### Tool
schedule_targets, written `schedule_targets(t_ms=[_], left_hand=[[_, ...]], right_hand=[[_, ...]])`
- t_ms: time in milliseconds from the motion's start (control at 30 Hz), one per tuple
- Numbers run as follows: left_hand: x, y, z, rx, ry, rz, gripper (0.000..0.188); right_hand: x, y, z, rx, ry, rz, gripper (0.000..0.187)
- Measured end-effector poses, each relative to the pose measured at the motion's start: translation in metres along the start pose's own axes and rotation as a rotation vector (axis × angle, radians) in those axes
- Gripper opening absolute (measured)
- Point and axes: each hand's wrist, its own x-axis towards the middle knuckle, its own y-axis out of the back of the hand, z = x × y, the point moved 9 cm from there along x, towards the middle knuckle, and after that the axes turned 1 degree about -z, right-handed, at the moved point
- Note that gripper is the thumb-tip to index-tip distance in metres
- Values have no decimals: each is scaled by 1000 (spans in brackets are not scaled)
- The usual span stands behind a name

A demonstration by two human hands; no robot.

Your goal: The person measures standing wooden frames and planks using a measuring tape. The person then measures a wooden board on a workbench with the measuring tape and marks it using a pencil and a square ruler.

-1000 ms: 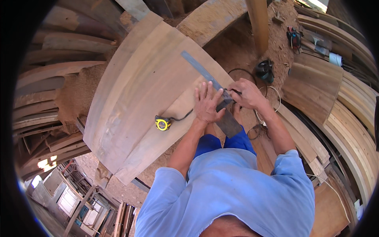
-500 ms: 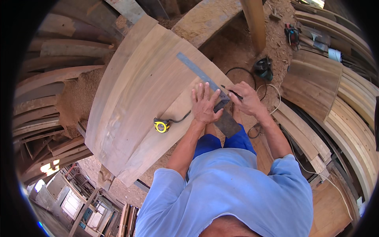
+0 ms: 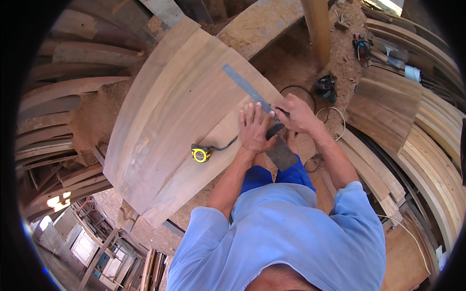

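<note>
A broad panel of joined wooden boards [image 3: 179, 106] lies in front of me. Across its right part runs a try square [image 3: 245, 86], its grey metal blade pointing away from me and its dark stock by the panel's near right edge. My left hand [image 3: 254, 131] rests flat, fingers spread, on the panel and against the square. Pinched in my right hand [image 3: 299, 115] is a slim dark pencil [image 3: 282, 111], held beside the blade near the stock; the fingers partly hide it. A yellow and black tape measure [image 3: 200, 153] sits on the panel left of my left hand, its dark strap trailing towards it.
Stacked planks [image 3: 48, 119] fill the left side, with more long boards [image 3: 427, 140] on the right. A dark power tool [image 3: 325, 87] with a cord stands on the sawdust-covered floor beyond my right hand. A wooden post [image 3: 316, 36] rises at the back.
My right hand has shifted slightly up and to the left along the blade with the pencil, which now shows less. My left hand keeps its place on the square. The whole view has shifted slightly.
</note>
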Motion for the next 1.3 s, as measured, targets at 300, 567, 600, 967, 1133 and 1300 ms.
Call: schedule_targets(t_ms=[300,567,600,967,1133,1300], left_hand=[[0,1,0,-4,-16,44,87],[1,0,0,27,3,9,85],[2,-3,0,33,8,-4,85],[-2,-3,-3,14,-9,27,84],[-1,-6,-1,6,2,-24,84],[-2,-5,-1,-4,-15,29,83]], right_hand=[[-50,4,12,-7,-189,-232,21],[-7,-9,0,208,110,242,26],[0,-14,-1,211,113,242,26],[90,-41,1,152,136,286,27],[108,-36,0,178,118,277,30],[83,-30,9,130,2,129,32]])
